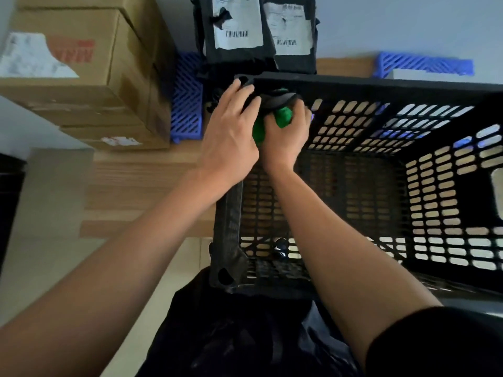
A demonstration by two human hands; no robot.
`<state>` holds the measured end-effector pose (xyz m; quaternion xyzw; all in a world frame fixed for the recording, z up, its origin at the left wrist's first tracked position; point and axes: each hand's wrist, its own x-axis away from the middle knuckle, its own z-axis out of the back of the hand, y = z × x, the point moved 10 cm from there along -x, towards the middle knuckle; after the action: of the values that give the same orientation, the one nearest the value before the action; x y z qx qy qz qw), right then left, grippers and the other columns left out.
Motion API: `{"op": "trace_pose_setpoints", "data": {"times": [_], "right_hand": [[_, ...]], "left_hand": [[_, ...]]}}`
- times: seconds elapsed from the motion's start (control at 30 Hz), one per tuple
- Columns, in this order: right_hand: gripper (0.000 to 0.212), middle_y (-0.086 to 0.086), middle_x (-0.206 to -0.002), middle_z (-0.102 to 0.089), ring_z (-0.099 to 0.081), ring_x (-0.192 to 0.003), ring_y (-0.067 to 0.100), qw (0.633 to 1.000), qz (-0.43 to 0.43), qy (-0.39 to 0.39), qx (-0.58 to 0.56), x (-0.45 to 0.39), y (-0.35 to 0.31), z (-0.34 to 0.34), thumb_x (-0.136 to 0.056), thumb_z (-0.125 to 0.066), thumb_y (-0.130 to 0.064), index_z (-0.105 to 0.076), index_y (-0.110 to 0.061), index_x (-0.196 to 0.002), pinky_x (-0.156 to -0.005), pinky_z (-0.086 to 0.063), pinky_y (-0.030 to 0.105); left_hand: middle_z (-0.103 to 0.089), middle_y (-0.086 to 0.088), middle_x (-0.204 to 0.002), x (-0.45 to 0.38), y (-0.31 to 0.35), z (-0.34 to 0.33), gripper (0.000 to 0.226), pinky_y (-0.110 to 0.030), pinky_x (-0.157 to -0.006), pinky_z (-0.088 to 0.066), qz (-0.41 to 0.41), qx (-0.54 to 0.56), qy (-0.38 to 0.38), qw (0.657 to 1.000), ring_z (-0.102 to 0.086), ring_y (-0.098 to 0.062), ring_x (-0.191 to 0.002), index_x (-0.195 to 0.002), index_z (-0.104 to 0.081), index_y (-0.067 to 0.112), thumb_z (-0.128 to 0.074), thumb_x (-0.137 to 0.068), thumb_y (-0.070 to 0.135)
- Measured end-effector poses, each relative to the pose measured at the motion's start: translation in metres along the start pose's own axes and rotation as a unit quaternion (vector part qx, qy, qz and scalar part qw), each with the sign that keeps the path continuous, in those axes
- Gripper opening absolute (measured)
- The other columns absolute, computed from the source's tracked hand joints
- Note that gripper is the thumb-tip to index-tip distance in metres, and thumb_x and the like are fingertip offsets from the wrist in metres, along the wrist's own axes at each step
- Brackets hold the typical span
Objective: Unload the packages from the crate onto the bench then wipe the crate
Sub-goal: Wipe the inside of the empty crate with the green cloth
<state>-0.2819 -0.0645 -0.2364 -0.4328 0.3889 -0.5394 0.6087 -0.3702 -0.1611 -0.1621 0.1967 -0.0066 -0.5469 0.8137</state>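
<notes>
At frame centre, the right hand clutches a green cloth inside the black crate. The left hand grips its corner rim. Two black packages sit above.

Packages behind crate, on bench
</notes>
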Motion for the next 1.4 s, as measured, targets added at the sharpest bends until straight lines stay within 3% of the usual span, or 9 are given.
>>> {"op": "trace_pose_setpoints", "data": {"times": [0.1, 0.27, 0.43, 0.63, 0.83, 1.1, 1.23, 1.33, 1.4], "right_hand": [[0.039, 0.013, -0.119, -0.055, -0.049, -0.101, 0.016, 0.991, -0.114, 0.02, -0.066, 0.004, 0.025, -0.023, -0.085, -0.071, -0.009, -0.055, -0.002, -0.12, -0.083, -0.033, 0.018], [0.046, 0.017, -0.132, -0.055, -0.054, -0.119, 0.025, 0.942, -0.271, 0.063, -0.187, 0.015, 0.067, -0.052, -0.089, -0.065, 0.0, -0.048, -0.003, -0.131, -0.102, -0.042, 0.032], [0.049, 0.016, -0.145, -0.051, -0.056, -0.126, 0.037, 0.849, -0.48, 0.027, -0.218, 0.027, 0.139, -0.068, -0.101, -0.052, -0.011, -0.038, -0.013, -0.147, -0.101, -0.052, 0.048], [0.039, 0.015, -0.136, -0.054, -0.058, -0.103, 0.039, 0.8, -0.521, -0.014, -0.296, 0.01, 0.187, -0.094, -0.097, -0.043, -0.013, -0.053, -0.019, -0.134, -0.072, -0.056, 0.048], [0.041, 0.021, -0.14, -0.056, -0.054, -0.127, 0.044, 0.743, -0.544, -0.043, -0.388, 0.012, 0.123, -0.064, -0.102, -0.039, -0.01, -0.052, -0.005, -0.141, -0.11, -0.045, 0.05], [0.034, 0.024, -0.138, -0.054, -0.054, -0.128, 0.043, 0.708, -0.532, -0.062, -0.46, 0.004, 0.057, -0.035, -0.101, -0.053, -0.004, -0.054, -0.006, -0.135, -0.104, -0.053, 0.046], [0.014, 0.026, -0.135, -0.057, -0.057, -0.126, 0.042, 0.691, -0.514, -0.088, -0.501, 0.005, 0.049, -0.039, -0.1, -0.057, -0.006, -0.062, -0.002, -0.112, -0.103, -0.053, 0.048], [0.043, 0.024, -0.15, -0.045, -0.045, -0.136, 0.046, 0.706, -0.533, -0.074, -0.461, 0.005, 0.061, -0.044, -0.104, -0.047, -0.01, -0.045, -0.009, -0.147, -0.105, -0.048, 0.057], [0.049, 0.025, -0.154, -0.037, -0.04, -0.138, 0.051, 0.732, -0.562, -0.03, -0.382, 0.003, 0.087, -0.044, -0.103, -0.045, -0.009, -0.039, -0.011, -0.152, -0.108, -0.041, 0.065]], "left_hand": [[-0.026, -0.021, -0.165, -0.001, -0.001, -0.005, 0.069, -0.042, -0.127, -0.02, 0.024, -0.032, -0.024, 0.999, -0.015, -0.032, -0.157, -0.152, -0.036, -0.006, -0.057, -0.087, -0.013], [-0.004, -0.019, -0.17, -0.002, 0.001, -0.018, 0.072, -0.043, -0.128, -0.011, 0.017, -0.111, -0.088, 0.99, 0.003, -0.028, -0.159, -0.159, -0.02, -0.003, -0.049, -0.093, 0.001], [-0.016, -0.021, -0.168, -0.001, 0.004, -0.015, 0.073, -0.044, -0.127, -0.018, 0.002, -0.119, -0.068, 0.991, -0.009, -0.031, -0.158, -0.155, -0.029, -0.006, -0.058, -0.088, -0.004], [-0.021, -0.018, -0.168, -0.001, 0.003, -0.011, 0.071, -0.042, -0.127, -0.02, 0.014, -0.097, -0.048, 0.994, -0.013, -0.028, -0.158, -0.155, -0.033, -0.004, -0.055, -0.088, -0.009], [-0.02, -0.018, -0.168, -0.001, 0.002, -0.011, 0.068, -0.043, -0.127, -0.02, 0.009, -0.104, -0.049, 0.993, -0.012, -0.028, -0.158, -0.154, -0.034, -0.005, -0.053, -0.088, -0.009], [-0.021, -0.017, -0.168, -0.001, 0.002, -0.012, 0.072, -0.045, -0.126, -0.022, 0.006, -0.097, -0.054, 0.994, -0.011, -0.028, -0.158, -0.154, -0.033, -0.005, -0.054, -0.086, -0.01], [-0.023, -0.018, -0.167, -0.001, 0.003, -0.011, 0.072, -0.045, -0.126, -0.023, 0.005, -0.091, -0.053, 0.994, -0.012, -0.029, -0.157, -0.154, -0.033, -0.006, -0.055, -0.085, -0.011], [-0.028, -0.019, -0.165, 0.0, 0.003, -0.01, 0.069, -0.044, -0.127, -0.022, 0.0, -0.094, -0.047, 0.994, -0.014, -0.03, -0.157, -0.153, -0.035, -0.007, -0.054, -0.086, -0.011], [-0.035, -0.02, -0.161, 0.0, 0.004, -0.01, 0.066, -0.042, -0.127, -0.022, -0.002, -0.095, -0.043, 0.994, -0.016, -0.03, -0.157, -0.151, -0.037, -0.008, -0.052, -0.087, -0.009]]}}
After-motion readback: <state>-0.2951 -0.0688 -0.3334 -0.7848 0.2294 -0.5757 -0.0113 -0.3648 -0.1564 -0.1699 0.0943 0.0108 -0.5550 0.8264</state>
